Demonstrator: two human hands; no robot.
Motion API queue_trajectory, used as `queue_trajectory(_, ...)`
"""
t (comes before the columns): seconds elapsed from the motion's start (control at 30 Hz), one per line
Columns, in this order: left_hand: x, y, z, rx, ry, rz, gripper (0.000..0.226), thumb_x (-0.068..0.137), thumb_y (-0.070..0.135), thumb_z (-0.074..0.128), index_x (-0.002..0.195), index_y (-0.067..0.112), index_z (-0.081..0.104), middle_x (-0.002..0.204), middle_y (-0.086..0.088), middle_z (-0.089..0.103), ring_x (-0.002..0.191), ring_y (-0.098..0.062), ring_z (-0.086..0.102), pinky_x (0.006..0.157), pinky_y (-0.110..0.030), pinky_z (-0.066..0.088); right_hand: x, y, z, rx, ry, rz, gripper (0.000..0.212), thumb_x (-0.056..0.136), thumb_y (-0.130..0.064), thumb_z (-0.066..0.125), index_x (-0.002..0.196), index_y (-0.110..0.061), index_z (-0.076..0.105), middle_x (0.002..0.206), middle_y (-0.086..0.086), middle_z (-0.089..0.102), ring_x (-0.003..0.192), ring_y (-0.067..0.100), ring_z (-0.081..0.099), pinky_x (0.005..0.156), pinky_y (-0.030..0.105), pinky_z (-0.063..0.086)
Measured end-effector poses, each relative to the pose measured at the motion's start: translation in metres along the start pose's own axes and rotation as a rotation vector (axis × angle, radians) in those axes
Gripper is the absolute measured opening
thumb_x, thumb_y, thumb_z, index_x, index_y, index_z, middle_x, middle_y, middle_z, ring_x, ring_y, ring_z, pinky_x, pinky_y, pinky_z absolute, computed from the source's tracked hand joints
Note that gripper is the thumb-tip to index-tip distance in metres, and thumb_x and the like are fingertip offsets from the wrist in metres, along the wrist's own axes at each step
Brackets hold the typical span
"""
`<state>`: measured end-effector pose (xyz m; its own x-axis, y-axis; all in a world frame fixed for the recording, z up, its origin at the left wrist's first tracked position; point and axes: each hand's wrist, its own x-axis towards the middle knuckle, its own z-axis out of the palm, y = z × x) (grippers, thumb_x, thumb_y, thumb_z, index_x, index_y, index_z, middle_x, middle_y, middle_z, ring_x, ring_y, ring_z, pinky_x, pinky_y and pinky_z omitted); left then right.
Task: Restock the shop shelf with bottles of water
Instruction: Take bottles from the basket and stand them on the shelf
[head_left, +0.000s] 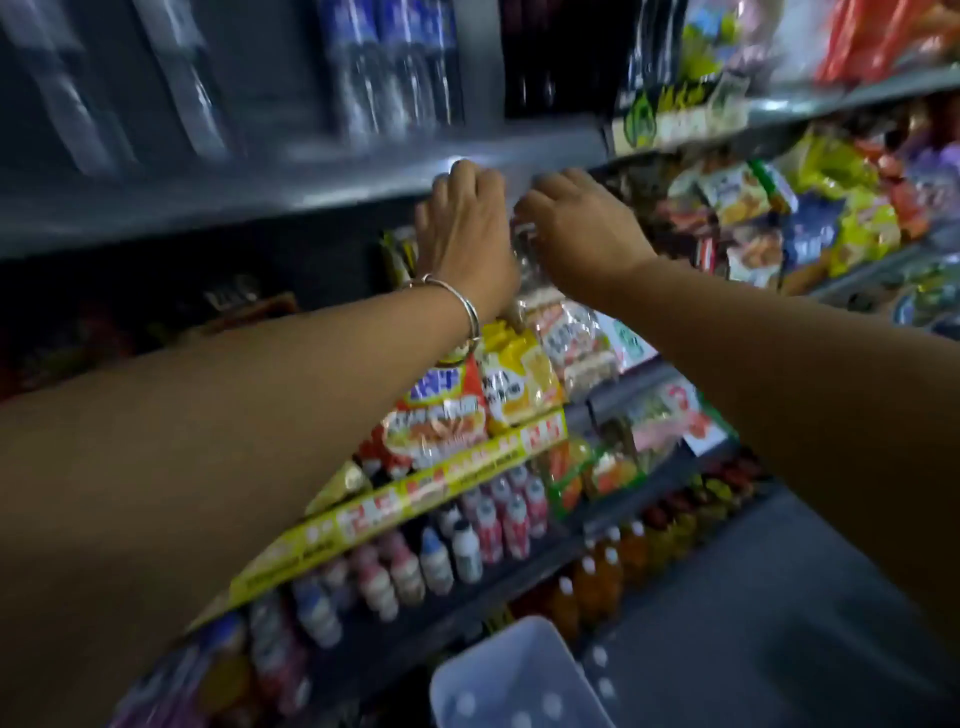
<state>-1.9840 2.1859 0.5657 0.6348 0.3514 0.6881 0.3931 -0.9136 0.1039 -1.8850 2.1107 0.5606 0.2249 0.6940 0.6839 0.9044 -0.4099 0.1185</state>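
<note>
Your left hand (467, 234) and right hand (582, 234) curl over something clear between them, but blur hides what it is. The clear plastic water bottles with blue labels (395, 67) on the grey metal upper shelf (260, 192) smear out (tops cut off by the frame edge).
</note>
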Motion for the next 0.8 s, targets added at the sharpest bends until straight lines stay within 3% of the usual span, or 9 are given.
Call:
queue_trajectory(0.1, -0.068, 0.002, 0.051, -0.065, -0.121, -0.008, 0.044, 0.077, 0.006, 0.054, 0.119, 0.011, 0.043, 0.129, -0.012, 0.038, 0.121, -0.031, 0.037, 0.094, -0.038, 0.03, -0.067, -0.007, 0.043, 0.061, -0.116, 0.041, 0.034, 0.081, -0.006, 0.054, 0.114, 0.001, 0.058, 0.115, 0.024, 0.052, 0.11, 0.041, 0.047, 0.084, 0.046, 0.039)
queue_trajectory(0.27, -0.183, -0.014, 0.149, -0.152, -0.459, -0.05, 0.041, 0.078, 0.002, 0.053, 0.118, 0.006, 0.045, 0.125, -0.016, 0.038, 0.114, -0.036, 0.04, 0.086, -0.043, 0.036, -0.179, -0.025, 0.141, 0.136, -0.44, 0.05, 0.036, 0.077, -0.003, 0.054, 0.112, 0.0, 0.06, 0.112, 0.024, 0.055, 0.105, 0.041, 0.052, 0.077, 0.048, 0.048)
queue_trajectory(0.37, -0.247, -0.031, 0.213, -0.154, -0.633, -0.079, 0.04, 0.08, 0.001, 0.053, 0.12, 0.005, 0.045, 0.128, -0.017, 0.039, 0.113, -0.038, 0.042, 0.086, -0.042, 0.035, -0.244, -0.04, 0.208, 0.245, -0.598, 0.048, 0.038, 0.077, -0.01, 0.045, 0.109, 0.001, 0.062, 0.109, 0.024, 0.058, 0.097, 0.042, 0.058, 0.07, 0.042, 0.052)
queue_trajectory(0.47, -0.311, -0.047, 0.28, -0.194, -0.833, -0.156, 0.044, 0.085, 0.001, 0.05, 0.128, 0.006, 0.041, 0.135, -0.015, 0.033, 0.116, -0.038, 0.04, 0.092, -0.044, 0.037, -0.315, -0.061, 0.279, 0.271, -0.891, 0.082, 0.042, 0.089, -0.013, 0.049, 0.131, -0.011, 0.046, 0.136, 0.013, 0.044, 0.117, 0.032, 0.049, 0.088, 0.037, 0.044)
queue_trajectory(0.6, -0.383, -0.067, 0.361, -0.265, -1.031, -0.234, 0.047, 0.089, 0.004, 0.052, 0.133, 0.012, 0.037, 0.139, -0.012, 0.03, 0.116, -0.034, 0.041, 0.093, -0.043, 0.038, -0.402, -0.094, 0.367, 0.359, -1.216, 0.163, 0.06, 0.093, -0.023, 0.053, 0.145, -0.012, 0.027, 0.147, 0.011, 0.033, 0.132, 0.027, 0.037, 0.102, 0.035, 0.033)
queue_trajectory(0.8, -0.447, -0.085, 0.441, -0.148, -1.176, -0.252, 0.046, 0.09, 0.009, 0.05, 0.133, 0.015, 0.035, 0.137, -0.009, 0.035, 0.122, -0.032, 0.04, 0.102, -0.042, 0.035, -0.479, -0.12, 0.452, 0.363, -1.395, 0.308, 0.076, 0.092, -0.021, 0.056, 0.149, -0.005, 0.008, 0.146, 0.015, 0.033, 0.131, 0.031, 0.04, 0.107, 0.037, 0.033)
